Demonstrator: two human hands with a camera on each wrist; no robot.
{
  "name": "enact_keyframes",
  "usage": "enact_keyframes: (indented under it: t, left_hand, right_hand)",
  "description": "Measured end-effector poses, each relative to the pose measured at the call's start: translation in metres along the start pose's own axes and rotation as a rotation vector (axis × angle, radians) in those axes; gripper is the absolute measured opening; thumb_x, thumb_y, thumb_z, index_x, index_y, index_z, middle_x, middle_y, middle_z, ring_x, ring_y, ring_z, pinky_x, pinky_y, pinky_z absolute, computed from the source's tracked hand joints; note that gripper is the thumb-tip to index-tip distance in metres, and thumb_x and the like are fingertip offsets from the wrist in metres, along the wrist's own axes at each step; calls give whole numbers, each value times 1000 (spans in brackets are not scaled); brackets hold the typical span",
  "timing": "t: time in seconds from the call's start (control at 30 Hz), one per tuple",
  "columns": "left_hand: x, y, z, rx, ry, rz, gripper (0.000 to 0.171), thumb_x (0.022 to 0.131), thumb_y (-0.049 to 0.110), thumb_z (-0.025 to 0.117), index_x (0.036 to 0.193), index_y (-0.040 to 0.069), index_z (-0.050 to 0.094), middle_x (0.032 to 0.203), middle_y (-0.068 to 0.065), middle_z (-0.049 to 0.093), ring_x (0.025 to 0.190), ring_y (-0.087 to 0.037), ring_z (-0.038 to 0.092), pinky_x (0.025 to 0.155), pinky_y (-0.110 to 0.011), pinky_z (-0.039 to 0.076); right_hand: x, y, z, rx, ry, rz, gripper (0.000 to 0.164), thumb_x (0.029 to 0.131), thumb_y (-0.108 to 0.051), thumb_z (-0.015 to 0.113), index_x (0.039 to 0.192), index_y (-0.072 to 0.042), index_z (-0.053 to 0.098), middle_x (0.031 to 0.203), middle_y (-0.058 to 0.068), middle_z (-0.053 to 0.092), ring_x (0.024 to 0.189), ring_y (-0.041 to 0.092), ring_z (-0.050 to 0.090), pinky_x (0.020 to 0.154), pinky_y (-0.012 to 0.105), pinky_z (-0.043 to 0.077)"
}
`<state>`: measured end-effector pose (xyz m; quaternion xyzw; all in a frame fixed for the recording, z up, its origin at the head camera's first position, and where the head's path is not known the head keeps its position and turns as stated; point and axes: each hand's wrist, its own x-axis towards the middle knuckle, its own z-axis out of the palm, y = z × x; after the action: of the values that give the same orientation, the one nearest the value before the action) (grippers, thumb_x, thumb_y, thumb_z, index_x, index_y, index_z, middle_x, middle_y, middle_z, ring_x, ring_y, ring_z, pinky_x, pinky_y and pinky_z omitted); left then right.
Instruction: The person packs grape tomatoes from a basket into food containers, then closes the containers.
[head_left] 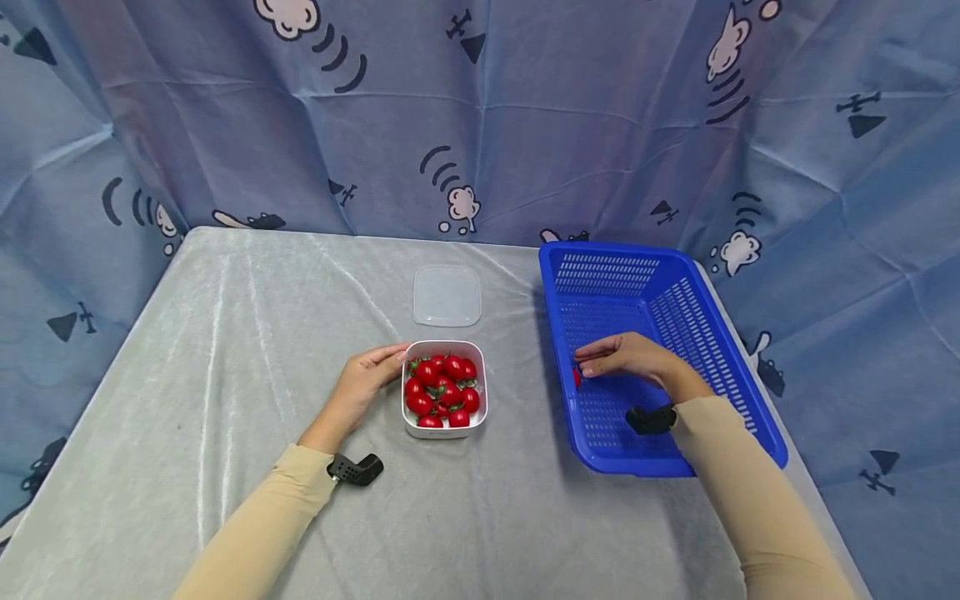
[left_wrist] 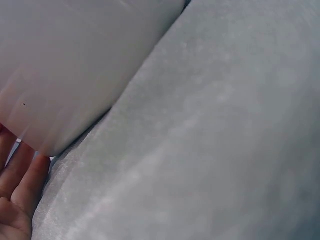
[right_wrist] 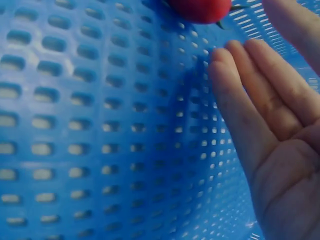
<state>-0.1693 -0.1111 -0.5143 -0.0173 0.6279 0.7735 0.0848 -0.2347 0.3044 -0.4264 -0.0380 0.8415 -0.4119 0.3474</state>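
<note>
In the head view, a square white container (head_left: 445,432) holds several red cherry tomatoes (head_left: 442,392) with green stems. My left hand (head_left: 365,379) touches the container's upper left corner. The left wrist view has its straightened fingers (left_wrist: 31,175) against the smooth white wall. On the right, my right hand (head_left: 626,358) reaches into a blue perforated basket (head_left: 557,333). Close to its fingertips, by the basket's left wall, lies a single cherry tomato (head_left: 577,377), partly hidden. The right wrist view places this tomato just beyond the extended fingers (right_wrist: 232,95), with a gap to the nearest ones.
A clear square lid (head_left: 447,296) lies flat behind the container. Pale grey cloth (head_left: 247,333) covers the table. A blue patterned curtain (head_left: 405,125) hangs behind and along both sides. The basket stands by the table's right edge.
</note>
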Motion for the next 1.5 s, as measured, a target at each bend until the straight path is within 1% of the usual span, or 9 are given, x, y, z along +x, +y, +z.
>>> enact_keyframes:
  t: [0.1,0.2,0.27,0.37,0.5,0.77,1.0,1.3,1.5]
  left_hand:
    - [0,0,0,-8,2,-1,42,99,11,60,132,-14,54,98,21,72,94,4,66,90,-15,55]
    - [0,0,0,-15,0,2,42,99,11,60,132,-14,54,98,21,72,94,4,66,90,-15,55]
    - [0,0,0,-16,-3,3,42,99,11,60,132,-14,54,98,21,72,94,4,66,90,-15,55]
    - [0,0,0,-14,-9,6,43,99,11,60,132,-15,54,98,21,72,93,4,66,89,-15,55]
    - [0,0,1,-13,-11,7,42,99,11,60,132,-15,54,98,21,72,93,4,66,89,-15,55]
    - [0,1,1,-21,-7,6,43,99,10,59,133,-15,53,97,22,72,92,5,66,88,-14,55]
    - [0,1,1,-8,-3,-4,44,99,13,60,133,-14,54,97,21,72,93,4,66,89,-15,55]
    - [-1,2,3,-1,-4,-11,43,99,13,60,133,-13,54,97,21,72,94,3,66,90,-16,55]
    - [-1,0,2,-6,1,-16,43,99,12,60,133,-13,54,96,21,72,93,3,66,89,-15,55]
  right_hand:
    - [2,1,1,9,-30,-5,52,91,-17,73,135,5,57,134,19,62,100,0,68,113,43,44]
    - [3,2,2,43,-48,-16,54,90,-13,74,135,9,55,128,19,66,96,2,70,103,30,53]
    - [5,2,3,60,-50,-19,55,88,-10,75,135,11,54,122,15,71,94,3,71,95,21,55]
    - [7,4,6,68,-39,-14,56,86,-9,77,133,11,56,110,6,75,92,3,71,87,16,55]
    - [10,7,9,55,-15,-17,55,85,-9,78,131,12,57,101,2,77,88,4,71,83,17,57]
    - [12,3,14,40,-38,-71,56,81,2,76,128,21,53,98,6,75,82,3,69,79,18,58]
    - [9,-4,17,20,-44,-56,42,79,2,76,115,17,62,84,-2,74,77,5,68,75,20,58]
    - [6,-8,16,0,-17,-26,40,82,1,74,116,17,62,85,1,75,78,8,70,77,23,59]
    - [7,-7,19,-10,-31,-39,37,81,2,73,113,16,62,82,-3,73,76,4,67,74,19,57]
